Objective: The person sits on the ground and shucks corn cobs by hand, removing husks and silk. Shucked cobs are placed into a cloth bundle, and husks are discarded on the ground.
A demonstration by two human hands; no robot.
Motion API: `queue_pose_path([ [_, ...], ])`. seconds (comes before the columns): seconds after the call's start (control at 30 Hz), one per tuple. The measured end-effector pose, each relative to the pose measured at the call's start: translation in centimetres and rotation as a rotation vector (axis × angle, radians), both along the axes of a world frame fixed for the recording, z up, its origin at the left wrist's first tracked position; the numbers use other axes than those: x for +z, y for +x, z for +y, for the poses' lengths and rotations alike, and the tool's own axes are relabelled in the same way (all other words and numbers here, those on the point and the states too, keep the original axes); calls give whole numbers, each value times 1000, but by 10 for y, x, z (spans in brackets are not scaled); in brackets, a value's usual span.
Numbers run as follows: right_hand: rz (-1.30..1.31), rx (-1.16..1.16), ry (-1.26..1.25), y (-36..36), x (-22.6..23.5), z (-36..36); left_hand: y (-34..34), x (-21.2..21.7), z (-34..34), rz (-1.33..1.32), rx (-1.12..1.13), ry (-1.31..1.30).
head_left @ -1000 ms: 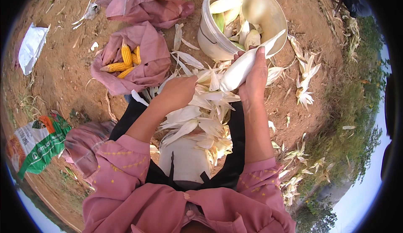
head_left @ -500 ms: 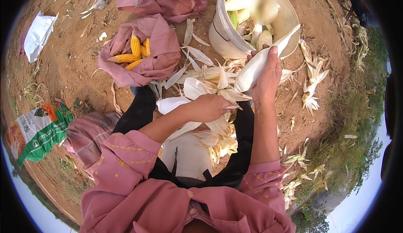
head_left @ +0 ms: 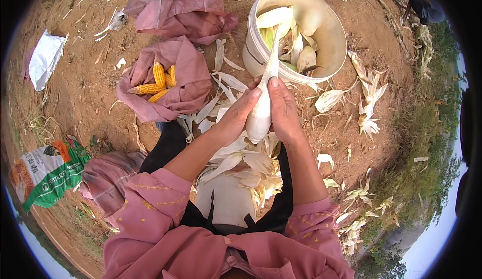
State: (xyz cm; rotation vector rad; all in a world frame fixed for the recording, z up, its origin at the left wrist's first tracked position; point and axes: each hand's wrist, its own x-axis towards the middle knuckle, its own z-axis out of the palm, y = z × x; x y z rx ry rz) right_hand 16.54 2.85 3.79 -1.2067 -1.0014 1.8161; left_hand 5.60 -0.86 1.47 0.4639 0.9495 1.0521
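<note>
The cob (head_left: 259,116) is clasped by left hand (head_left: 236,118) and right hand (head_left: 285,109), grip partly hidden; for husking, seemingly, leaves must be parted.

the left hand (head_left: 240,116) and the right hand (head_left: 285,109) hold one ear of corn (head_left: 259,118) in its pale husk, with the thin end pointing toward a big white bucket (head_left: 332,43). more corn in husks (head_left: 306,60) sits inside the bucket. on the left, bare yellow cobs (head_left: 158,74) lie in a pink bag (head_left: 188,68). lots of loose husks (head_left: 246,161) are heaped between the person's legs (head_left: 165,151)
</note>
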Motion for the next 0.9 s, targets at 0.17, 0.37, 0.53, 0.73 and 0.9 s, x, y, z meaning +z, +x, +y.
queue_pose_path([
  [0.17,-334,0,297,13,-23,9,-17,-4,4,247,-99,61],
  [0.37,-218,-117,193,9,-21,8,-15,-12,5,635,-14,263],
  [0.53,-322,-76,167,14,-21,8,-12,-3,3,940,-64,355],
  [0.73,-419,-61,197,15,-23,7,-11,-11,1,1074,-39,530],
  [0.9,-289,-124,141,18,-30,8,-9,-5,0,1002,-30,542],
])
